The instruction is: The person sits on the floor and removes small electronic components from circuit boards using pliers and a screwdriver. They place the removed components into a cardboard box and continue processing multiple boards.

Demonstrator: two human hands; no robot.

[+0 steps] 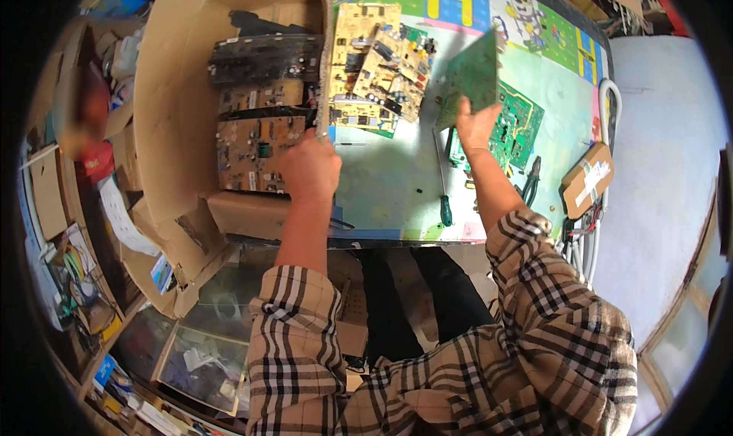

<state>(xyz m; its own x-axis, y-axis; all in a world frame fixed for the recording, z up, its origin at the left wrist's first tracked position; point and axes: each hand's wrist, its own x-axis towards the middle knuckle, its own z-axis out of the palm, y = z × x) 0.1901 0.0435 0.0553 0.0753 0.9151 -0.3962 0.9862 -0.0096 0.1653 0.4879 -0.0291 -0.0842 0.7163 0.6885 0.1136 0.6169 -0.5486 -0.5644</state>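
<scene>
At the right wall of the cardboard box (pixel 172 108), our left hand (pixel 311 167) hides its fingertips; we cannot tell its grip. Right of the box, our right hand (pixel 478 124) pinches a tilted, rectangular green circuit board (pixel 473 69), its far face unseen.

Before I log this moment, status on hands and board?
Left hand at carton, grip unclear. Right hand holding tilted green board. Screwdriver, pliers lying nearby.
</scene>
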